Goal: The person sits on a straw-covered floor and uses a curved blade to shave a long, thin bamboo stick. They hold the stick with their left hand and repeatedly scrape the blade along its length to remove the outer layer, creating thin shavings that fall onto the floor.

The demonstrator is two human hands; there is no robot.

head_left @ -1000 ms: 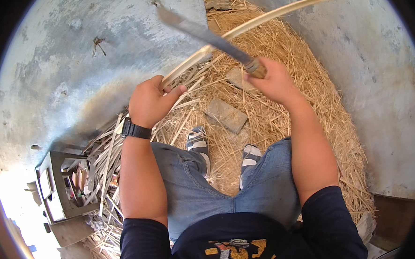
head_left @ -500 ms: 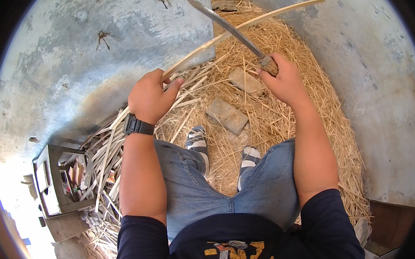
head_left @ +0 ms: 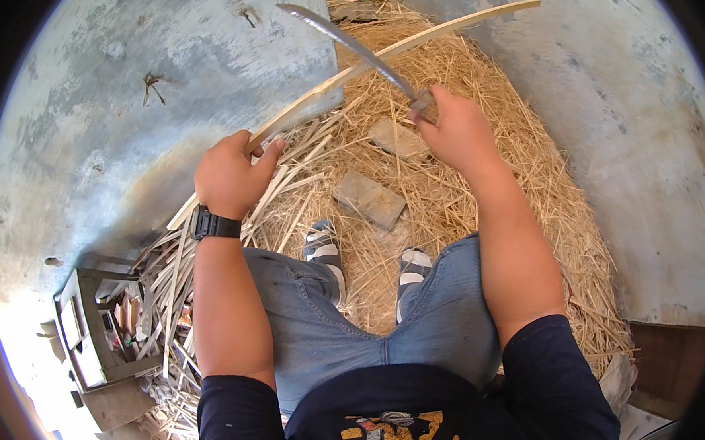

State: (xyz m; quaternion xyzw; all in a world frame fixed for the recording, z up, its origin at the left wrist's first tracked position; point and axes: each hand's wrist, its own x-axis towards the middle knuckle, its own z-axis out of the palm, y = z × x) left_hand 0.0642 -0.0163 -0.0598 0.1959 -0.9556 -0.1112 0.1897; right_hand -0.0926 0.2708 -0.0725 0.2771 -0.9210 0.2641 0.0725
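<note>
Raised higher now, the long grey metal blade (head_left: 351, 45) crosses the pale split bamboo strip (head_left: 407, 46); right hand (head_left: 455, 131) clamps its handle, left hand (head_left: 230, 174) grips the strip's lower end.

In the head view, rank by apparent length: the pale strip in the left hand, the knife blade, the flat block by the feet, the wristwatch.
1. Pale strip, longest, spanning from the left hand to the upper right.
2. Knife blade, held by the right hand.
3. Flat block.
4. Wristwatch, smallest.
</note>
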